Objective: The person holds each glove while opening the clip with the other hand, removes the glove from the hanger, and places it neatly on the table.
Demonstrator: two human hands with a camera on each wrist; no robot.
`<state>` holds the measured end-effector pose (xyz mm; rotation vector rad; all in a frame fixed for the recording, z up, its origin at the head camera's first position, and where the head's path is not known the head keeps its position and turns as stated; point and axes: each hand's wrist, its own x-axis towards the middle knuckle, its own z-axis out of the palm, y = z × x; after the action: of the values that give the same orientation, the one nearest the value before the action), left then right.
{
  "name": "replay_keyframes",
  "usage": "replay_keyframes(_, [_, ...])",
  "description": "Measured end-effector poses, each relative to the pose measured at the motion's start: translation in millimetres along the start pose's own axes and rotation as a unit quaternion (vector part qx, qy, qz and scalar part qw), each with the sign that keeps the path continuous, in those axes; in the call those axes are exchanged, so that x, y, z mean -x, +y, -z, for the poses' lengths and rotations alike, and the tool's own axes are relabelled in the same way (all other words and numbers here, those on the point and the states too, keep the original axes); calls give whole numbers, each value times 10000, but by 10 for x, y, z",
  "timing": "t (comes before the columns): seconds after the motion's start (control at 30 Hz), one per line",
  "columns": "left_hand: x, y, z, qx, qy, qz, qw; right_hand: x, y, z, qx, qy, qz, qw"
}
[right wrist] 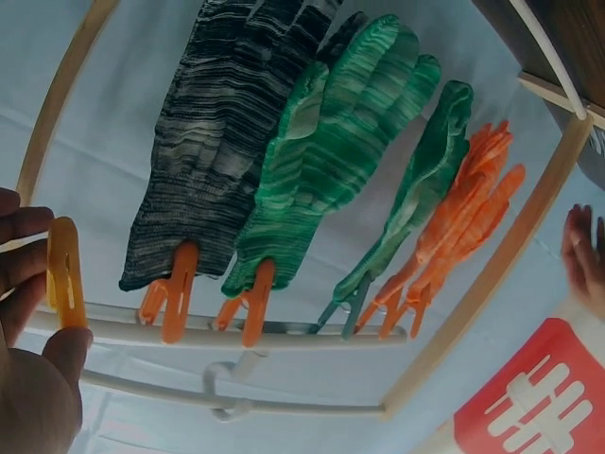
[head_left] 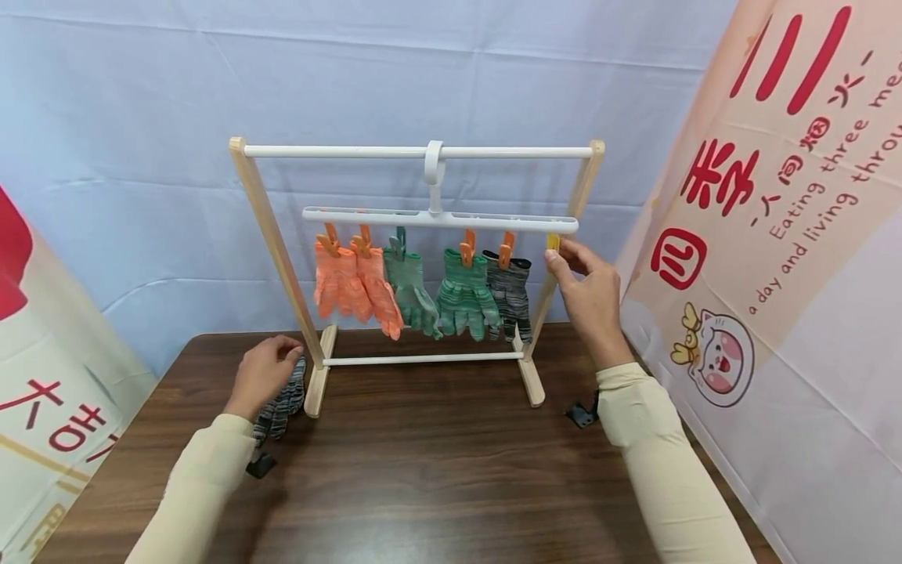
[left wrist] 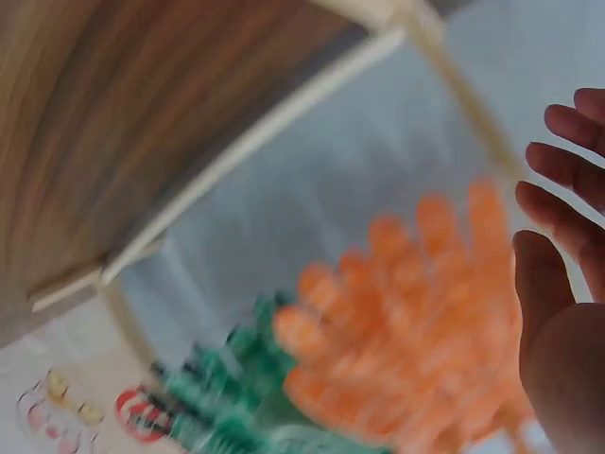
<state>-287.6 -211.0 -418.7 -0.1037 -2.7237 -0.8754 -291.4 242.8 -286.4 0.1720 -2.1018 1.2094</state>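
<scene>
My right hand (head_left: 594, 296) pinches a yellow clothespin (right wrist: 66, 276) at the right end of a white hanger (head_left: 510, 223). From orange clothespins (right wrist: 180, 288) hang a black-grey glove (right wrist: 210, 156) and a green glove (head_left: 467, 291); a dark green clothespin (head_left: 398, 243) bears another green glove (head_left: 409, 283). Orange gloves (head_left: 341, 280) hang at the left end. My left hand (head_left: 264, 374) is over the table's left side with relaxed fingers and nothing visible in them. Partly hidden beneath it, black-grey knit gloves (head_left: 285, 403) lie on the table.
A wooden rack (head_left: 271, 243) with a white top rod (head_left: 338, 151) carries the hanger by its hook (head_left: 434, 163). It stands at the back of the brown table (head_left: 423, 470). A pale cloth (head_left: 493, 86) is behind, with printed banners (head_left: 705, 235) at the sides.
</scene>
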Motion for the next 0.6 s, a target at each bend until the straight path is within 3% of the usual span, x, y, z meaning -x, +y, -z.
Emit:
replay_keyframes(0.3, [8,750,-78,340,-208,-971,9945,3,23,23,24,4,7,10000])
replay_keyframes(0.6, [14,1347,-235,745,-371,-1673,9824,31,57,37,136,-19,-10,9999])
